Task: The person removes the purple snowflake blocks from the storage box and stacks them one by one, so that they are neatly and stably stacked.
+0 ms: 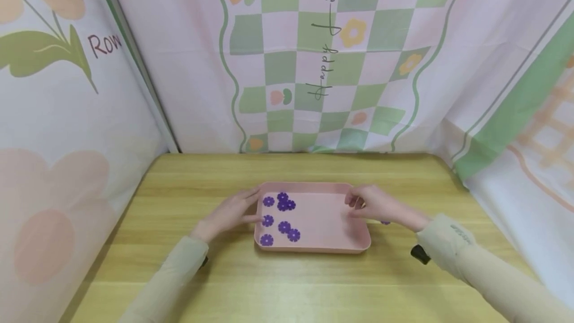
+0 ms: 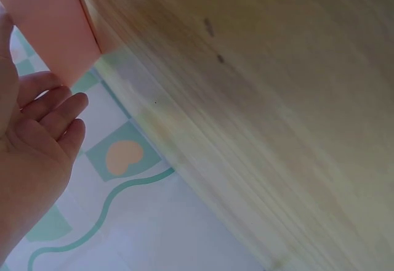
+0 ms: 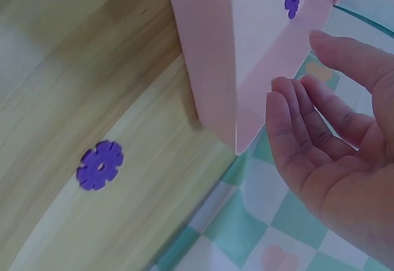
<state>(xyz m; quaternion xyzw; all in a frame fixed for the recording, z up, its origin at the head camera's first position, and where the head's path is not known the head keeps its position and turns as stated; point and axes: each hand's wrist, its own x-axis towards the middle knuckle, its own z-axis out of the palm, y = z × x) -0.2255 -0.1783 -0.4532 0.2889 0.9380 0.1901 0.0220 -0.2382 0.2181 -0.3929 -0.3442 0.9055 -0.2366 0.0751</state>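
A shallow pink tray (image 1: 323, 216) rests on the table with several purple notched plastic discs (image 1: 284, 227) in its left half. Some of them lie singly, others overlap. My left hand (image 1: 230, 212) touches the tray's left side, its fingers fairly straight along the rim; the left wrist view shows these fingers (image 2: 64, 108) against the outer wall. Over the tray's right end hovers my right hand (image 1: 369, 202), fingers loosely bent. In the right wrist view nothing is between its thumb and fingers (image 3: 320, 117), which stand apart. One more purple disc (image 3: 100, 166) lies on the table right of the tray, mostly hidden behind my right hand in the head view.
The wooden table (image 1: 314, 283) carries the tray. Behind it hangs a checkered cloth (image 1: 323, 64) with flower prints, and printed cloths close off the left and right sides. A black strap piece (image 1: 420, 254) shows under the right sleeve.
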